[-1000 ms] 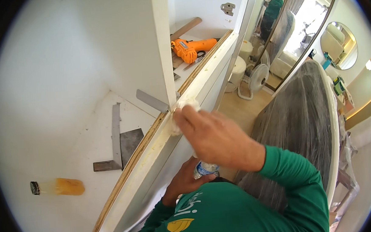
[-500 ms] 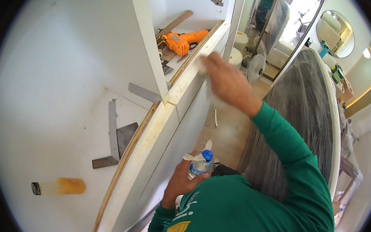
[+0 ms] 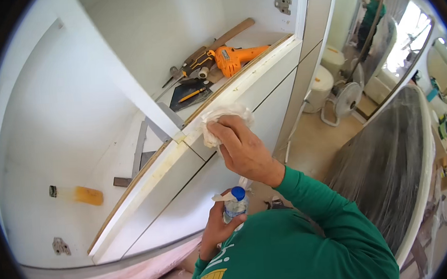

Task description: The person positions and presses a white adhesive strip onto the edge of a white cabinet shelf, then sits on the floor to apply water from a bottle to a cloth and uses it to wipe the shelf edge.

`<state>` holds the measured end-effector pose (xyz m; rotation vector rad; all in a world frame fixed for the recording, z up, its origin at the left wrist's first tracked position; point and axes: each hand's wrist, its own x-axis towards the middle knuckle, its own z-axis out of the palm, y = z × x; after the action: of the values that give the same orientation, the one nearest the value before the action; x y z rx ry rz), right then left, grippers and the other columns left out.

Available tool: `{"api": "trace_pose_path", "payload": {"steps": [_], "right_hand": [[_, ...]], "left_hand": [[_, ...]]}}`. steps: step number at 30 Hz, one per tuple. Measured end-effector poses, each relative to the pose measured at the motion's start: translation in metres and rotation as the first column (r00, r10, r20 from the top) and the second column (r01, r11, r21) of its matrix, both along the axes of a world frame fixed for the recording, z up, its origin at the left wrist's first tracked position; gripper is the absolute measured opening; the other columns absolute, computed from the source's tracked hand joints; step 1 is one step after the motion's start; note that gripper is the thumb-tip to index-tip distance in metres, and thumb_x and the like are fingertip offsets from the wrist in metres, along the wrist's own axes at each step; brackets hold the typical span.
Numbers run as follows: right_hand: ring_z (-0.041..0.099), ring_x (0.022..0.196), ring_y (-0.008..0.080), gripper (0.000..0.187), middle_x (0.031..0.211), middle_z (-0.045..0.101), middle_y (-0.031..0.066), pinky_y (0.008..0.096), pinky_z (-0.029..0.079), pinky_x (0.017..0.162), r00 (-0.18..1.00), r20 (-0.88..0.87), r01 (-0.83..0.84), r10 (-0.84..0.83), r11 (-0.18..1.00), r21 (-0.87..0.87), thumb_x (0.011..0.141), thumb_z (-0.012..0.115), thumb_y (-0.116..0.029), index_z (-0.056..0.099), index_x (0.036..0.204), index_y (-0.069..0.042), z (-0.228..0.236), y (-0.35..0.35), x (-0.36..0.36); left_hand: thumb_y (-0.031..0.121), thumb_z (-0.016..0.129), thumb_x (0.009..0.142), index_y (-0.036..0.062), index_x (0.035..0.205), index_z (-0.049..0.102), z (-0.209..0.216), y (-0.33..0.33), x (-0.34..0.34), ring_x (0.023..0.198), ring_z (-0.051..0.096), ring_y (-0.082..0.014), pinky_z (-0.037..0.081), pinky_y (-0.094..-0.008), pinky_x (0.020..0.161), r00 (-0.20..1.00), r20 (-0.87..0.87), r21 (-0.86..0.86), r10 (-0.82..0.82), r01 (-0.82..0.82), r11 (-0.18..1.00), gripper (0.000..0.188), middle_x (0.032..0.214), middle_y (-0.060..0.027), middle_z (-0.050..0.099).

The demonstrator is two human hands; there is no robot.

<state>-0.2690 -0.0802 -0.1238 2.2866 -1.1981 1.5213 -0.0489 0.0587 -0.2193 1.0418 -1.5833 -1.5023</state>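
Observation:
My right hand [image 3: 242, 148] presses a crumpled white cloth [image 3: 222, 120] against the front edge of a white cabinet shelf [image 3: 158, 166], just right of the upright divider [image 3: 127, 79]. My left hand [image 3: 219, 226] is lower, near my chest, gripping a small clear plastic bottle [image 3: 234, 206] with a blue cap and a white nozzle. Both sleeves are green.
On the shelf behind lie an orange power drill [image 3: 234, 57], a hammer [image 3: 212, 47], a pencil [image 3: 192, 94] and metal brackets [image 3: 144, 144]. A small amber bottle [image 3: 78, 194] lies at left. A plastic-wrapped mattress [image 3: 389, 170], a floor fan [image 3: 346, 101] and a distant person [image 3: 372, 13] are at right.
My right hand with the cloth has slid back along the shelf edge toward the divider after reaching farther right half a second ago. The left hand keeps the bottle.

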Motion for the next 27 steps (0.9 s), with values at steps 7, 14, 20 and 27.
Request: {"api": "trace_pose_path", "payload": {"steps": [7, 14, 20, 27], "right_hand": [[0.058, 0.115, 0.0464, 0.044, 0.119, 0.059, 0.0241, 0.0532, 0.050, 0.101, 0.916, 0.368, 0.174, -0.158, 0.985, -0.011, 0.087, 0.057, 0.013, 0.062, 0.129, 0.001, 0.035, -0.073, -0.132], [0.060, 0.126, 0.0393, 0.054, 0.128, 0.065, 0.0168, 0.0524, 0.047, 0.114, 0.924, 0.011, -0.383, 0.383, 0.924, 0.007, 0.081, 0.064, 0.010, 0.067, 0.132, -0.007, 0.017, -0.017, -0.037], [0.068, 0.110, 0.0219, 0.030, 0.117, 0.070, 0.0083, 0.0381, 0.055, 0.097, 0.872, 0.454, -0.345, 0.183, 0.888, 0.303, 0.101, 0.058, 0.002, 0.069, 0.128, -0.004, 0.016, -0.037, -0.119], [0.060, 0.095, 0.0087, 0.018, 0.104, 0.069, -0.0004, 0.0288, 0.053, 0.086, 0.593, 0.682, -0.787, 0.427, 0.129, 0.603, 0.105, 0.072, -0.012, 0.068, 0.120, -0.002, -0.001, 0.049, -0.068]], "left_hand": [[0.035, 0.089, 0.094, -0.0055, 0.156, 0.050, 0.033, 0.014, -0.050, 0.123, 0.063, -0.0246, 0.050, -0.0398, 0.109, 0.986, 0.008, -0.064, 0.166, -0.165, 0.984, 0.084, 0.132, -0.0142, 0.068], [0.016, 0.093, 0.090, 0.0010, 0.160, 0.038, 0.012, 0.039, -0.080, 0.138, 0.061, -0.0289, 0.047, -0.0480, 0.119, 0.955, -0.105, 0.042, 0.276, -0.273, 0.961, 0.090, 0.145, -0.0162, 0.063], [0.013, 0.088, 0.095, 0.0022, 0.165, 0.033, 0.017, 0.080, -0.102, 0.135, 0.064, -0.0287, 0.050, -0.0477, 0.118, 0.766, -0.262, 0.134, 0.587, -0.574, 0.808, 0.091, 0.144, -0.0163, 0.064], [0.022, 0.078, 0.103, 0.0073, 0.170, 0.021, 0.027, 0.108, -0.079, 0.135, 0.055, -0.0246, 0.047, -0.0425, 0.112, 0.667, -0.305, 0.046, 0.680, -0.703, 0.710, 0.089, 0.149, -0.0139, 0.050]]}}
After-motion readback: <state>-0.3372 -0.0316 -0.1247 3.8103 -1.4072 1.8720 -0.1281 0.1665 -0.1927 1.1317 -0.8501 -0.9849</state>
